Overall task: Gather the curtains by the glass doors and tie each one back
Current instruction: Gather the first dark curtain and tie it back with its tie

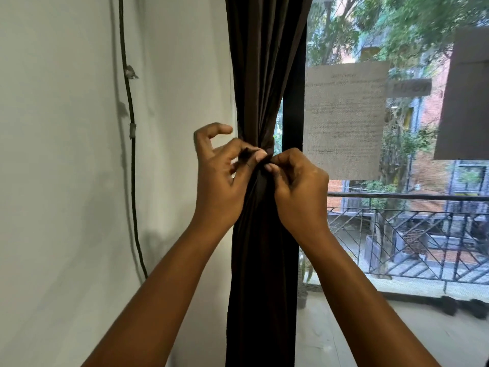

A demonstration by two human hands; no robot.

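Right there beside the white wall [66, 181], the dark brown curtain [264, 62] hangs in one gathered column, pulled in tight at about the middle of its height where a band of the same dark cloth, the tie [268, 147], wraps around it. Both hands meet at that narrow waist. The left hand [222, 178] pinches the cloth at the tie between thumb and a curled finger, with its forefinger lifted free and hooked above. The right hand [299, 186] has its fingers curled in and clamped on the same bunched spot, fingertips touching those of the other hand. Below the grip the curtain falls straight down between the two forearms. A black cable [131, 154] runs down the wall to the left, held by small clips. Just right of the curtain stands the glass door [397, 234] in its dark frame, with a printed sheet of paper [344, 120] stuck on the pane and a balcony railing [423, 234] beyond.
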